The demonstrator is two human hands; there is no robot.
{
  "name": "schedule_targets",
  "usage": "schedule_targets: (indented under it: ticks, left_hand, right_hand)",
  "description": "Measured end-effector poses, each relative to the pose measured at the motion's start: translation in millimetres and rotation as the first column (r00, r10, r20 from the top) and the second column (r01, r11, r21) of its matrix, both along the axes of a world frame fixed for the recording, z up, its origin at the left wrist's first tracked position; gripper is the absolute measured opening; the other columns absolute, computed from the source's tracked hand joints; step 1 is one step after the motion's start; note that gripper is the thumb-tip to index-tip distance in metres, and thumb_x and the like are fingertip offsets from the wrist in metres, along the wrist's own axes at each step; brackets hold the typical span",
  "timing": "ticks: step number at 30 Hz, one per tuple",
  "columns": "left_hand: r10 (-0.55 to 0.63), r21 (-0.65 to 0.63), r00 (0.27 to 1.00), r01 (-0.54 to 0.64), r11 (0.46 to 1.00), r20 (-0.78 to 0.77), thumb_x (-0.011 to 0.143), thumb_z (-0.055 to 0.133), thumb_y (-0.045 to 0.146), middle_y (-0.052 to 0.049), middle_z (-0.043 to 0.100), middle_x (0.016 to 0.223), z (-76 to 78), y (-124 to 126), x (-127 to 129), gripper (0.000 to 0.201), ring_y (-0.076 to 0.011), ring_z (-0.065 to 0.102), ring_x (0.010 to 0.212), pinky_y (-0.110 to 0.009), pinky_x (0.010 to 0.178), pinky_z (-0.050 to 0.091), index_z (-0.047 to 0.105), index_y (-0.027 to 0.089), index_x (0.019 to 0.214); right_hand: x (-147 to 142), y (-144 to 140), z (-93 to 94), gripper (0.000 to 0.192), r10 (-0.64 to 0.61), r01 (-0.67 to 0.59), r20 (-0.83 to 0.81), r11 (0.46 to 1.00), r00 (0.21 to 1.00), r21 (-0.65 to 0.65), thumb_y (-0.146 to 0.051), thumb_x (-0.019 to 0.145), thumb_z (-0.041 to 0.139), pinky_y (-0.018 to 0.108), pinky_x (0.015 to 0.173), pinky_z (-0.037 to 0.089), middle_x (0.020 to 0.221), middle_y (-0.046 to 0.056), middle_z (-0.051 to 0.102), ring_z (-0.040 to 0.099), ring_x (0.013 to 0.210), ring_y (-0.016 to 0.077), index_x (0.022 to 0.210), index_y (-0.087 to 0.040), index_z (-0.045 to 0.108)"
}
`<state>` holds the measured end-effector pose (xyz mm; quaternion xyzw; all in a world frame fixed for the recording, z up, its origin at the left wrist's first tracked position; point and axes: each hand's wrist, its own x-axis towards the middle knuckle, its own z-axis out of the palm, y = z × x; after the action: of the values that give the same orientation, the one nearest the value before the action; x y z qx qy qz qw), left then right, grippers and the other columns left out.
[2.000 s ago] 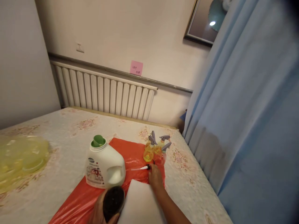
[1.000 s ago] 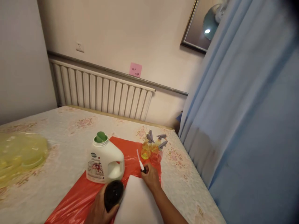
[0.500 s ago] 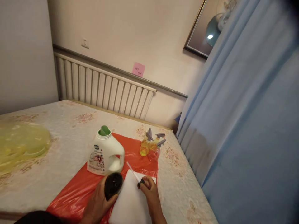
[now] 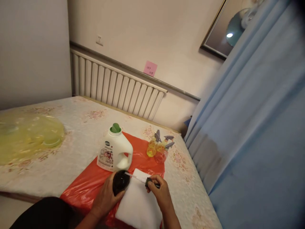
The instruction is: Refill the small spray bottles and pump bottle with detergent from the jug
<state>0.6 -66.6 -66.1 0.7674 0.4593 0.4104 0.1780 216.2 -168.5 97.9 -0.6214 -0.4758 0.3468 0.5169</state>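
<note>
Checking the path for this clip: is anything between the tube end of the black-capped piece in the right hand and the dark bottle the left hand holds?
Nothing visible. The clear tube reaches straight to the dark bottle, above the white pad.

Glossy dark bottle [image 4: 120, 182], glossy red plastic sheet [image 4: 91, 186], matt white pad [image 4: 139, 205], possibly foam.

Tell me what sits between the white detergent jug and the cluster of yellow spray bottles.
In the head view, only bare red plastic sheet lies between the detergent jug and the spray bottles.
</note>
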Motion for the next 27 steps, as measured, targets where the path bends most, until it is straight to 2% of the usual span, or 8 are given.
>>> schedule_targets:
  ticks: [3,6,9,13,16,20,24,27]
  left_hand:
    - [-0.006,-0.007,1.000,0.006,1.000,0.014,0.084,0.067,0.045,-0.019,0.055,0.143,0.3,0,0,0.081,-0.0346,0.058,0.130,-0.054,0.108,0.050,0.027,0.020,0.149]
    - [-0.016,-0.021,1.000,0.017,1.000,0.023,0.083,0.069,0.042,-0.019,0.056,0.142,0.4,-1,-1,0.081,-0.0344,0.058,0.130,-0.054,0.108,0.050,0.028,0.019,0.149]
    - [-0.011,-0.031,0.999,0.013,0.999,0.033,0.081,0.070,0.040,-0.020,0.057,0.141,0.2,0,-1,0.081,-0.0355,0.059,0.129,-0.054,0.107,0.050,0.031,0.018,0.148]
    - [-0.010,-0.031,0.999,0.012,0.999,0.054,0.078,0.071,0.038,-0.020,0.058,0.140,1.7,0,-1,0.080,-0.0361,0.059,0.128,-0.053,0.107,0.051,0.036,0.016,0.146]
    - [-0.014,-0.039,0.998,0.017,0.999,0.057,0.078,0.071,0.037,-0.019,0.058,0.140,4.0,-1,-1,0.080,-0.0352,0.059,0.129,-0.053,0.107,0.051,0.035,0.017,0.146]
    - [-0.023,-0.050,0.999,0.026,0.998,0.049,0.079,0.071,0.036,-0.018,0.056,0.141,5.2,-3,-1,0.080,-0.0341,0.058,0.129,-0.052,0.108,0.050,0.033,0.019,0.146]
    - [-0.010,-0.050,0.998,0.013,0.999,0.061,0.077,0.072,0.036,-0.017,0.059,0.138,3.4,-3,0,0.079,-0.0343,0.060,0.127,-0.052,0.106,0.051,0.035,0.020,0.146]
    - [-0.005,-0.047,0.997,0.008,0.999,0.075,0.077,0.071,0.037,-0.017,0.060,0.136,2.4,-3,0,0.078,-0.0349,0.061,0.125,-0.053,0.104,0.052,0.036,0.020,0.146]
  right_hand:
    - [-1,7,6.4,0.011,0.009,-0.008,0.057,1.000,0.998,-0.026,-0.029,0.074,0.062,0.029,0.059,0.043,0.062,0.000,0.064,0.058,0.057,0.0175,0.077,-0.019,0.062]
    - [-5,15,22.4,0.006,0.006,0.001,0.255,1.000,0.967,-0.025,-0.024,0.072,0.064,0.027,0.059,0.040,0.062,-0.002,0.059,0.054,0.060,0.0158,0.074,-0.019,0.065]
    - [-13,27,43.5,0.004,0.014,-0.003,0.441,1.000,0.897,-0.025,-0.017,0.069,0.066,0.026,0.062,0.039,0.066,-0.003,0.059,0.053,0.064,0.0147,0.072,-0.018,0.068]
    - [-29,47,60.3,0.005,0.119,-0.071,0.634,0.992,0.764,-0.101,-0.016,0.070,0.070,0.023,0.060,0.037,0.069,-0.002,0.063,0.054,0.065,0.0138,0.074,-0.018,0.068]
    - [-41,66,61.1,0.007,0.218,-0.146,0.715,0.976,0.664,-0.163,-0.019,0.072,0.074,0.022,0.059,0.037,0.073,-0.001,0.068,0.057,0.068,0.0137,0.077,-0.018,0.070]
    - [-54,89,57.1,0.011,0.317,-0.215,0.745,0.948,0.586,-0.235,-0.023,0.072,0.077,0.022,0.060,0.039,0.078,0.001,0.073,0.062,0.071,0.0148,0.082,-0.020,0.072]
    - [-69,102,50.6,0.020,0.389,-0.244,0.788,0.920,0.477,-0.307,-0.027,0.068,0.082,0.027,0.065,0.042,0.085,0.007,0.077,0.068,0.080,0.0229,0.086,-0.020,0.076]
    - [-78,103,43.2,0.022,0.418,-0.247,0.800,0.907,0.429,-0.342,-0.028,0.070,0.081,0.031,0.070,0.044,0.089,0.012,0.078,0.070,0.086,0.0281,0.089,-0.018,0.077]
